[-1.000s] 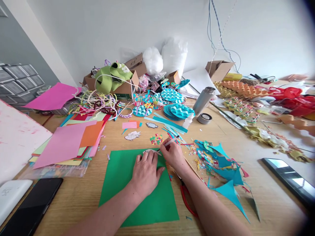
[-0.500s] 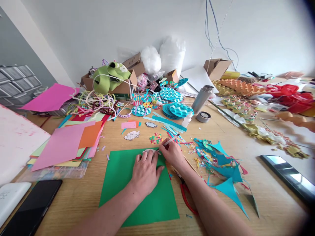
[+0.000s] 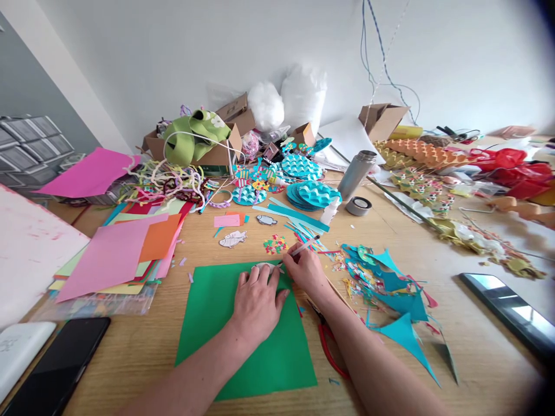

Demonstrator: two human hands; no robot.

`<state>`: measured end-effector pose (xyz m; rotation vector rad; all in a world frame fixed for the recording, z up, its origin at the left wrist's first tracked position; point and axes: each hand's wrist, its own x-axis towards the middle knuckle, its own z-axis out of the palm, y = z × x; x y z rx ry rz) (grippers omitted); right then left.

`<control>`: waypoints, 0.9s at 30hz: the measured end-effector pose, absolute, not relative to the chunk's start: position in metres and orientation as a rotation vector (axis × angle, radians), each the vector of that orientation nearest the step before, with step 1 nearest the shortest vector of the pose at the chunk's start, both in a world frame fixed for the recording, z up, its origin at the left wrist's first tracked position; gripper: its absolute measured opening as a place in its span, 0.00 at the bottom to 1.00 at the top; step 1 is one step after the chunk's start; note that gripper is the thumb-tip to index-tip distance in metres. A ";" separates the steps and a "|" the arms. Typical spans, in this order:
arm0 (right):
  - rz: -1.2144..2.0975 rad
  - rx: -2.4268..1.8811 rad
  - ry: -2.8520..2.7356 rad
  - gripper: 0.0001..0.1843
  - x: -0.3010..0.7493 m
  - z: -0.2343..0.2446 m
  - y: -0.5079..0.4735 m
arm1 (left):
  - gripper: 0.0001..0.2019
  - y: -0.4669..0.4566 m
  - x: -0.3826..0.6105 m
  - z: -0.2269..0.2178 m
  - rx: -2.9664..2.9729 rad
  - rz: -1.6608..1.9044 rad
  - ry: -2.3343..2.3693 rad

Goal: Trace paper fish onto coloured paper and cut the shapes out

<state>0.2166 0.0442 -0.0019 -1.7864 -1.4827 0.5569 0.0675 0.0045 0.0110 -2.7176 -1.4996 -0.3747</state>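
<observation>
My left hand (image 3: 258, 303) lies flat with spread fingers on a sheet of green paper (image 3: 208, 306). Its fingertips press down a small white cutout (image 3: 263, 265) at the sheet's top edge, mostly covered by the fingers; it looks like a paper fish. In my right hand (image 3: 307, 270) a slim pen (image 3: 307, 244) is pinched, its tip close to the cutout's right end. Two fish cutouts, a white one (image 3: 233, 239) and a grey one (image 3: 266, 220), rest beyond the sheet. Red-handled scissors (image 3: 322, 338) lie partly under my right forearm.
Blue paper scraps (image 3: 403, 329) spread to the right, near a phone (image 3: 507, 312). Coloured paper sheets (image 3: 108, 254) are stacked at left, with a black phone (image 3: 56, 364) in front. A steel bottle (image 3: 356, 175), a glue bottle (image 3: 330, 211) and blue wavy discs (image 3: 312, 193) stand farther back.
My right hand and the pen have shifted very slightly to the right. My left hand keeps its place on the cutout.
</observation>
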 end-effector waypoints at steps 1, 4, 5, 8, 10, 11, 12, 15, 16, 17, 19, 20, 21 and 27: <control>0.560 -1.785 -1.478 0.05 0.217 -0.002 0.044 | 0.19 0.004 0.068 0.011 -2.717 -0.372 -1.503; 0.569 -1.789 -1.470 0.04 0.218 -0.002 0.045 | 0.19 0.004 0.068 0.011 -2.709 -0.360 -1.505; 0.578 -1.791 -1.470 0.04 0.218 -0.001 0.045 | 0.19 0.003 0.068 0.011 -2.708 -0.355 -1.502; 0.602 -1.803 -1.476 0.04 0.218 0.001 0.045 | 0.19 0.004 0.069 0.011 -2.708 -0.344 -1.493; 0.599 -1.797 -1.489 0.05 0.219 0.001 0.045 | 0.19 0.005 0.070 0.012 -2.709 -0.335 -1.490; 0.593 -1.788 -1.494 0.05 0.219 0.000 0.045 | 0.19 0.006 0.071 0.013 -2.711 -0.330 -1.488; 0.586 -1.777 -1.497 0.05 0.219 -0.001 0.045 | 0.19 0.007 0.072 0.014 -2.713 -0.324 -1.487; 0.580 -1.756 -1.488 0.04 0.221 -0.004 0.047 | 0.17 0.009 0.074 0.015 -2.722 -0.300 -1.489; 0.580 -1.756 -1.481 0.04 0.221 -0.005 0.047 | 0.17 0.009 0.075 0.015 -2.722 -0.294 -1.491; 0.581 -1.754 -1.475 0.04 0.221 -0.006 0.047 | 0.16 0.009 0.076 0.015 -2.718 -0.291 -1.493; 0.587 -1.744 -1.471 0.04 0.222 -0.007 0.048 | 0.17 0.008 0.076 0.014 -2.703 -0.297 -1.498; 0.590 -1.739 -1.472 0.04 0.222 -0.007 0.048 | 0.17 0.008 0.077 0.013 -2.696 -0.302 -1.498; 0.595 -1.734 -1.472 0.04 0.222 -0.007 0.048 | 0.18 0.008 0.076 0.012 -2.692 -0.305 -1.497; 0.613 -1.745 -1.454 0.04 0.221 -0.003 0.046 | 0.17 0.008 0.076 0.010 -2.704 -0.308 -1.488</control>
